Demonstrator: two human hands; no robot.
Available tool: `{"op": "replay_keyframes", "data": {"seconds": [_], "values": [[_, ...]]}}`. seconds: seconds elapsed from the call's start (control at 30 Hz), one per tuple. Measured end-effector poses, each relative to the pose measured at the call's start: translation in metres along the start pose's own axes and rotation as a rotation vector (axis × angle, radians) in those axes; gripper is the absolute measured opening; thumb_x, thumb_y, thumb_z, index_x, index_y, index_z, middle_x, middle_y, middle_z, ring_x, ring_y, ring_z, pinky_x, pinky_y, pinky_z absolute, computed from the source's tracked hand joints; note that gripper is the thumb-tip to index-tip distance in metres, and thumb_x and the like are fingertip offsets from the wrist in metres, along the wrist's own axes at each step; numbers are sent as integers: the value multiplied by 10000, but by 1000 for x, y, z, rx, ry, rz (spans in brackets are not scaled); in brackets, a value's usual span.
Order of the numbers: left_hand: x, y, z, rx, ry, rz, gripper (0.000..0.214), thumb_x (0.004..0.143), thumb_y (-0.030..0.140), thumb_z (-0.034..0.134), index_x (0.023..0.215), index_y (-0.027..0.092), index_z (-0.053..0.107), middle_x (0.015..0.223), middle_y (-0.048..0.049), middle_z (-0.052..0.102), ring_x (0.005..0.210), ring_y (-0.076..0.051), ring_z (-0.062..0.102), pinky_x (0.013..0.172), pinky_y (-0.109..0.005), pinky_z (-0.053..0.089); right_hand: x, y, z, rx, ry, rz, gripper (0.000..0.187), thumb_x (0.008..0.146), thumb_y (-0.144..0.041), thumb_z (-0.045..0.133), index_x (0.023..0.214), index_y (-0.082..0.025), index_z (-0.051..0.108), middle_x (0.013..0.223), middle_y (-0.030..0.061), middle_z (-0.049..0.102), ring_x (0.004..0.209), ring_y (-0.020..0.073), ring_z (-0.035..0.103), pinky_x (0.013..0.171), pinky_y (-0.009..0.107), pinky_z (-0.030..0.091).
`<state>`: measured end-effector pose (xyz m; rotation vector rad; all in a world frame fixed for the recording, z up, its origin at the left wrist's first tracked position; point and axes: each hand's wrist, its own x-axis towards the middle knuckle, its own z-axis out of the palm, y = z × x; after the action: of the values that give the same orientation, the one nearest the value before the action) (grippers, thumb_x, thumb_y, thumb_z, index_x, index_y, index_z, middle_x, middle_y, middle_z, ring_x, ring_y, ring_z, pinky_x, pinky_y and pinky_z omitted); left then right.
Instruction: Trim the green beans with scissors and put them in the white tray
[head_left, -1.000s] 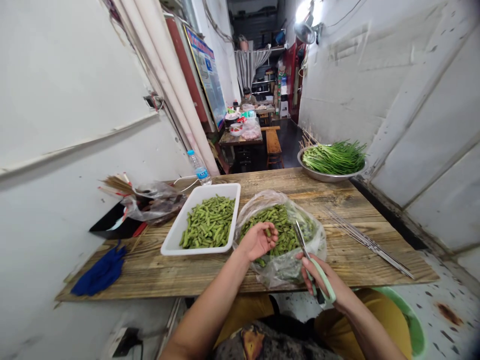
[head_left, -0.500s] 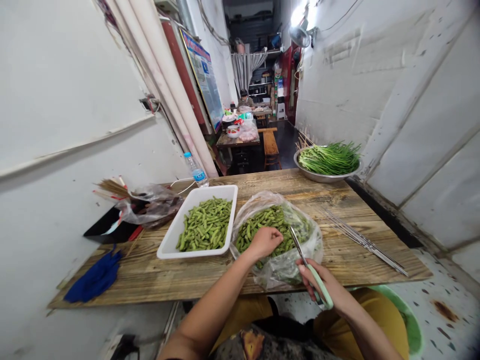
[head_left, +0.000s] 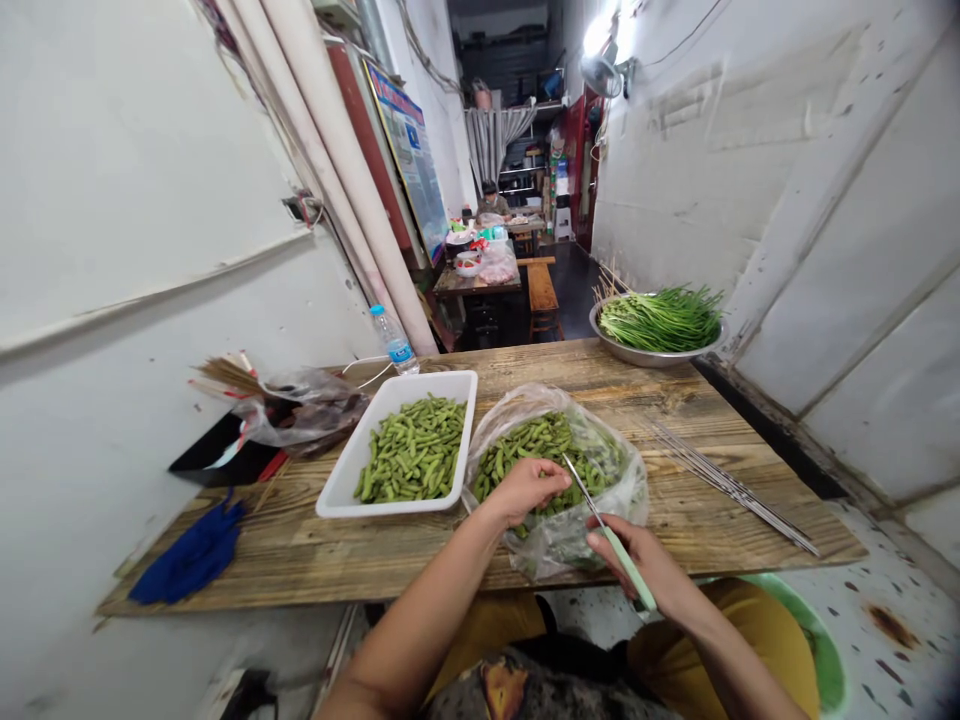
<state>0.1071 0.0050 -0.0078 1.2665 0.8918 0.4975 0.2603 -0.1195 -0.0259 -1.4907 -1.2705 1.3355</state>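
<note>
My left hand [head_left: 529, 490] hangs over a clear plastic bag [head_left: 634, 490] of green edamame pods [head_left: 525, 440]. Its thumb and fingers are pinched together; what lies between them is hidden. In my right hand [head_left: 637, 560] is a pair of scissors [head_left: 626, 562] with pale green handles. Their blades look nearly closed and point up and left over the bag, the tips just beside my left fingertips. Left of the bag stands a white plastic tub [head_left: 330, 495] with a heap of edamame pods in it.
Metal skewers [head_left: 735, 485] lie at the right, below a steel bowl [head_left: 660, 355] of green stalks. A water bottle [head_left: 395, 342], a blue cloth [head_left: 191, 550] and a black tray [head_left: 217, 450] of sticks are leftward. A green basin [head_left: 829, 640] sits below. Another person [head_left: 491, 203] sits far back.
The scissors' tips have moved left towards my left fingertips, and the handles have come closer together. My left hand has shifted slightly right and down.
</note>
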Motion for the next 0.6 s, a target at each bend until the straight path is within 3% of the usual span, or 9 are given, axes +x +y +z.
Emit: {"op": "replay_keyframes", "data": {"seconds": [0.27, 0.4, 0.47, 0.6], "values": [[0, 0, -3, 112, 20, 67, 247, 634, 350, 649, 701, 117, 602, 496, 49, 472, 422, -41, 318, 427, -195, 201, 0, -3, -2, -48, 4, -21, 448, 720, -527, 606, 997, -176, 586, 490, -64, 421, 400, 83, 375, 373, 196, 303], [0, -2, -1, -87, -15, 50, 287, 644, 376, 660, 738, 144, 520, 444, 99, 369, 360, -17, 221, 401, -187, 137, 2, 0, -3, -13, 34, -4, 477, 721, -559, 586, 1007, -177, 572, 496, -61, 440, 398, 92, 402, 376, 205, 325], [0, -1, 1, -175, -15, 60, 321, 632, 370, 680, 771, 154, 488, 475, 97, 410, 344, -7, 215, 390, -183, 131, 3, 3, -3, 13, 20, 5, 472, 737, -556, 575, 1021, -180, 551, 484, -73, 420, 380, 83, 381, 370, 203, 317], [0, 0, 5, -267, 103, 120, 347, 595, 338, 722, 770, 140, 498, 525, 88, 430, 351, 3, 264, 386, -175, 157, 4, 9, 2, 118, -25, 37, 478, 785, -571, 503, 1060, -181, 484, 523, -85, 408, 369, 68, 367, 360, 194, 323]]}}
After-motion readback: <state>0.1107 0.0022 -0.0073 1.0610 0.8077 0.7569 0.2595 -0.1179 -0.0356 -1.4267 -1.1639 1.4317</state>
